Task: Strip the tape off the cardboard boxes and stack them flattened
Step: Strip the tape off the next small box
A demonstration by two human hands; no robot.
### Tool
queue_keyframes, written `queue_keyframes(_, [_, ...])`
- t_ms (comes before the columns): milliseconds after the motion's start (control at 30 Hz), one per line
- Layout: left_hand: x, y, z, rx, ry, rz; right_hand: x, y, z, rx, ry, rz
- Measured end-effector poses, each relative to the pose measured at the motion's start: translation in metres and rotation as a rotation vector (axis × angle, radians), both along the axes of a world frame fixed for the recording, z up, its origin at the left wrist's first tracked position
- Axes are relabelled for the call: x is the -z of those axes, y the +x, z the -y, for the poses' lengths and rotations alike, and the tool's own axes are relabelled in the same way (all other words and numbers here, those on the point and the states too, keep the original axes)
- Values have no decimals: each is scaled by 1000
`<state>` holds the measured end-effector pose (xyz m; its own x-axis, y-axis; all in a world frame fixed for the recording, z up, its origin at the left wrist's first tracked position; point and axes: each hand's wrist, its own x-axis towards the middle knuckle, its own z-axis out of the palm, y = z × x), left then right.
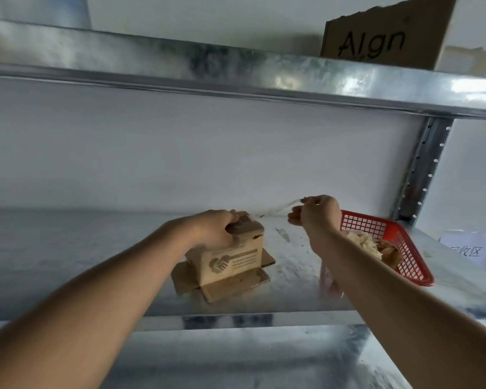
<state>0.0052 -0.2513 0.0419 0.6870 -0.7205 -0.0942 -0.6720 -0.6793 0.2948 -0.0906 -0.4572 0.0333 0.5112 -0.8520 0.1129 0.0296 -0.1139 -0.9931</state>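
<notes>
On galvanized metal shelf (96, 248) against white wall, small cardboard box (232, 258) stands upright, flaps splayed. Left hand (213, 228) grips its top; right hand (316, 211) pinches clear tape strip (281, 209) stretched leftward to box, red basket (404, 248) just beside

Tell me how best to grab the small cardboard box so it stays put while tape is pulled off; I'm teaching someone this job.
Grip the small cardboard box over its top left edge, coming from above on the left, as the left hand does. It stands upright on splayed bottom flaps, so downward pressure probably pins it, and the right side stays free for the right hand pulling the clear tape strip.
</notes>
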Motion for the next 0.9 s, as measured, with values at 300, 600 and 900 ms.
queue_keyframes(300, [19,8,-11,84,-65,-17,-11,1,4,-492,330,388])
queue_keyframes(600, [29,15,-13,91,-81,-5,-20,-1,2,-974,28,33])
queue_keyframes(900, [26,14,-12,75,-48,18,-10,7,9,-631,-500,-262])
